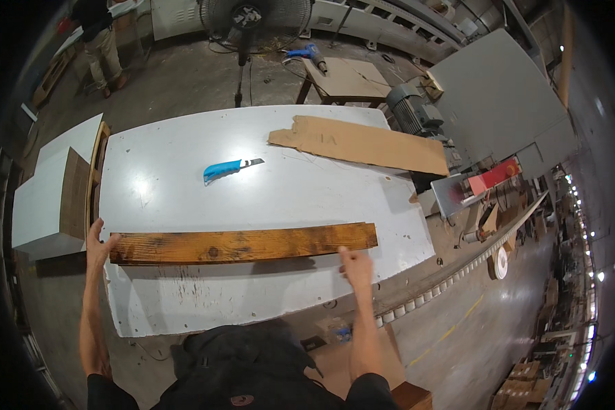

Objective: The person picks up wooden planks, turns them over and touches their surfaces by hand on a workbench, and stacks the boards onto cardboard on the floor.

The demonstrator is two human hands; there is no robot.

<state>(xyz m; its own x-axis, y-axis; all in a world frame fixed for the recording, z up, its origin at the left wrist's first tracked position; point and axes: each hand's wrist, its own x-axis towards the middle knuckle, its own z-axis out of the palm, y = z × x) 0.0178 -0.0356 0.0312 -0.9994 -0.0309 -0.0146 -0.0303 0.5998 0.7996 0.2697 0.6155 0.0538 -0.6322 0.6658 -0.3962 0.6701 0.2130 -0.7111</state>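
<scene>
Far left: we are seeing white panels (37,201) sitting just beside the white table (178,201). We are spreading our left hand (98,250) wide, thumb apart from the fingers, the thumb touching the left end of a brown plank (246,245). The plank is running crosswise over the table's near half, its left end lying close to the table's left edge. Beyond its long far edge, a blue knife (223,171) is lying well apart, white tabletop stretching between. Farther right, a torn-edged cardboard strip (369,147) is slanting along the far side, its right end reaching the table's right edge. We are bringing our right hand (357,268) to the plank's near edge by its right end, fingers curling; motion is blurring it, so we are not telling whether it is gripping. Tabletop is showing between the plank and the near edge.
</scene>
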